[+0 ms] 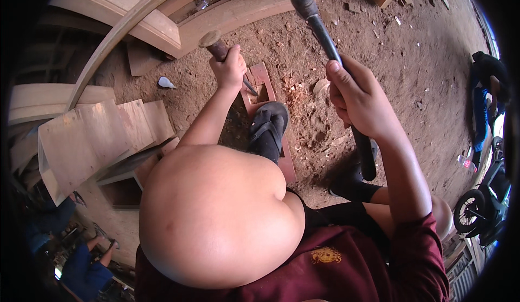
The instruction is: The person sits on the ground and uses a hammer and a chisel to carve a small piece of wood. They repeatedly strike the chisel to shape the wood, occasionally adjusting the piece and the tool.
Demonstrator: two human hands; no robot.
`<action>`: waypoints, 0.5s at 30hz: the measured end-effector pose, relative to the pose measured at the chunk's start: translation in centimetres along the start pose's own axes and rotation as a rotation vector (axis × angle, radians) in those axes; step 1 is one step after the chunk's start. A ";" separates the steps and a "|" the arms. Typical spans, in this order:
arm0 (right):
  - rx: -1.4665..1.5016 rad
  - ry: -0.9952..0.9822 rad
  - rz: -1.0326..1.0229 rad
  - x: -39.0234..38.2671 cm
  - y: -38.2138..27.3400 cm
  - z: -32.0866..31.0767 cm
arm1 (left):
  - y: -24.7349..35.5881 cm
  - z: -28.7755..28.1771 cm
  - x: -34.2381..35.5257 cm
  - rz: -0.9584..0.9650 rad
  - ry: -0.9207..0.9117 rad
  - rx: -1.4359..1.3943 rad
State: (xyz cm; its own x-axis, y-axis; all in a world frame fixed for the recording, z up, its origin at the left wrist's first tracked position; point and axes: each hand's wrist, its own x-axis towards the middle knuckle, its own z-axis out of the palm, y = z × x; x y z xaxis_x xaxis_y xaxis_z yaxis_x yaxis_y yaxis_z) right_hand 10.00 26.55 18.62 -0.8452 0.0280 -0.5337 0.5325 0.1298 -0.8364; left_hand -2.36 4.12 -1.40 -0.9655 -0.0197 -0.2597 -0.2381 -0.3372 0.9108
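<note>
1 chisel (219, 47) gripped in closed left hand (229, 68), tip on reddish plank (265, 93) underfoot; 1 dark hammer (330, 58) clenched in raised right hand (360, 102).

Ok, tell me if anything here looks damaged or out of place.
The wooden board has a rough notch cut in it, with chips scattered on the dirt beside it. The left hand holds a chisel at the notch and the right hand a raised mallet. A sandalled foot pins the board.
</note>
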 end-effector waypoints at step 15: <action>-0.263 -0.122 0.149 -6.6 -2.4 -5.9 | -2.6 -3.8 1.7 -0.293 0.041 -0.358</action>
State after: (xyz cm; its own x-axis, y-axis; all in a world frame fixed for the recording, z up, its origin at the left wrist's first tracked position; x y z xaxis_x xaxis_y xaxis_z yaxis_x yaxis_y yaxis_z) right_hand 14.02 31.87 24.87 -0.7389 -0.0509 -0.6719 0.6061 0.3856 -0.6957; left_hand -3.03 1.35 -5.41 -0.8563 0.0896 -0.5087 -0.4417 -0.6376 0.6311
